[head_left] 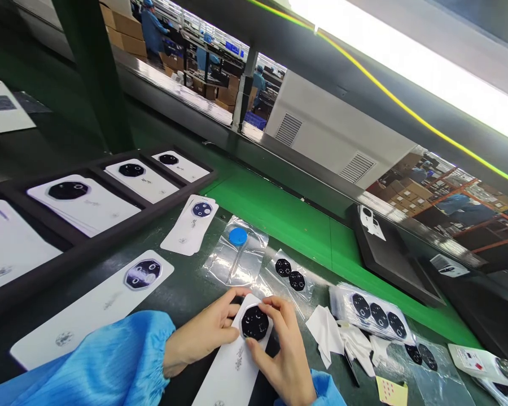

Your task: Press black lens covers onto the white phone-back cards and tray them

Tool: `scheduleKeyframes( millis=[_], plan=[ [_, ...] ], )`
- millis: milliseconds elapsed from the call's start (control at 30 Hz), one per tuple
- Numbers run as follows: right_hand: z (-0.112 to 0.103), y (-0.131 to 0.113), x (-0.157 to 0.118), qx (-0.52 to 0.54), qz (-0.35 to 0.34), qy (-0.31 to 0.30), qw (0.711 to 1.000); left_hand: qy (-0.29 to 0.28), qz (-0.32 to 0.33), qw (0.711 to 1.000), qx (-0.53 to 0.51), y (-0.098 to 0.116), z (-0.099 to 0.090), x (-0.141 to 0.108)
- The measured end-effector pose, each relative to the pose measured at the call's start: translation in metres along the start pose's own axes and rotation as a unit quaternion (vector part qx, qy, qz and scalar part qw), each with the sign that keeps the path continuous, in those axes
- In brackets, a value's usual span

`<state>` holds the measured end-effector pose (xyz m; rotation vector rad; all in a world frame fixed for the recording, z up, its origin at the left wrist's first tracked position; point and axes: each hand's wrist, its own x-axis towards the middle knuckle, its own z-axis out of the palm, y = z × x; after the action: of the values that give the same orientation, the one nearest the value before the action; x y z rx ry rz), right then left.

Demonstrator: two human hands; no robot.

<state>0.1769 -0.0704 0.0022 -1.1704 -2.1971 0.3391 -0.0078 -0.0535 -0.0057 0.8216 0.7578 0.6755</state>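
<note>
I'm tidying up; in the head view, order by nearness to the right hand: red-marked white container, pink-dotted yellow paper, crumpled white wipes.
1. Crumpled white wipes, right of the right hand
2. Pink-dotted yellow paper, bottom edge
3. Red-marked white container, far right

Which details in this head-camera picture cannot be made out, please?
- Head view: the lower end of the white panel between the left hand and right hand is cut off by the bottom edge.
- Head view: the lettering on that panel is too small and blurred to read.
- Head view: the panel's underside is hidden by the panel itself.
- Head view: the bottle's label print is too small.
</note>
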Motion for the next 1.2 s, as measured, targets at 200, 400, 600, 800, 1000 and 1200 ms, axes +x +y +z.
scheduleKeyframes(
  millis=[200,400,600,800,1000,1200],
  plan=[
    [0.0015,0.0010,-0.0003,0.002,0.001,-0.009,1.000,-0.007,0.005,1.000,0.012,-0.0039,-0.0028,0.0017],
    [0.0008,0.0015,-0.0007,0.005,0.007,-0.010,1.000,-0.015,0.006,1.000,0.003,-0.0029,-0.0020,0.0011],
    [0.0010,-0.0011,0.0008,0.002,0.013,-0.012,1.000,-0.011,0.005,1.000,-0.003,-0.0029,-0.0011,0.0014],
    [-0.0001,-0.0018,0.0013,0.005,0.014,-0.014,1.000,-0.008,0.009,1.000,-0.013,-0.0021,0.0007,0.0008],
    [0.0006,-0.0006,0.0002,0.008,0.019,-0.016,1.000,-0.003,0.001,1.000,-0.018,0.0006,0.0028,-0.0011],
    [0.0005,0.0005,-0.0006,0.002,0.019,-0.020,1.000,0.005,0.015,1.000,-0.026,-0.0076,0.0012,0.0036]
  ],
)
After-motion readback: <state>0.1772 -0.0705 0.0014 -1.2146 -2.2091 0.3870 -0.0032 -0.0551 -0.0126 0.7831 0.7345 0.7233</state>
